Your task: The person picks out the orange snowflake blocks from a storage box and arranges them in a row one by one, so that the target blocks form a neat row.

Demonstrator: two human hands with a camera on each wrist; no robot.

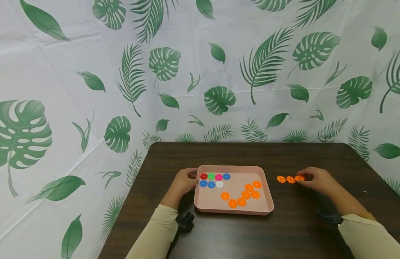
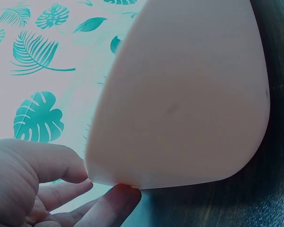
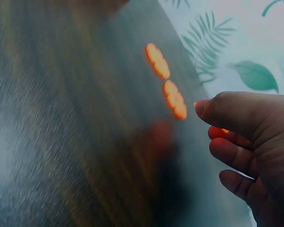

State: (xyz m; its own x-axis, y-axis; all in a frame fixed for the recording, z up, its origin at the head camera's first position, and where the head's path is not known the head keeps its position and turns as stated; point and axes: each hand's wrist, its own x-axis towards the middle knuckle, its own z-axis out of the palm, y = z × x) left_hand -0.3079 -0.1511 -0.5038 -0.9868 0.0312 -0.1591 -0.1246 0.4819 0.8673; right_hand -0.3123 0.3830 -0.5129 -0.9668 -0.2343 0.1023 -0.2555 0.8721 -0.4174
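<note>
A pink tray [image 1: 209, 200] lies on the table, and my left hand [image 1: 184, 182] holds its left edge. In the left wrist view the thumb and fingers pinch the tray's rim [image 2: 118, 182]. To the right of the tray my right hand [image 1: 318, 181] pinches an orange flower-shaped disc [image 1: 299, 178] between thumb and forefinger; in the right wrist view the fingers hide most of it. Left of that hand, two more orange discs [image 1: 281, 179] lie in a row on the table. Inside the tray, several orange discs [image 1: 241, 201] form a curved line.
At the tray's upper left sit two short rows of discs: red [image 1: 204, 176], green [image 1: 211, 176], pink [image 1: 218, 177], several blue [image 1: 203, 183] and a white one [image 1: 219, 184]. The dark wooden table [image 1: 219, 237] meets a leaf-printed cloth [image 1: 193, 108] behind and at the sides.
</note>
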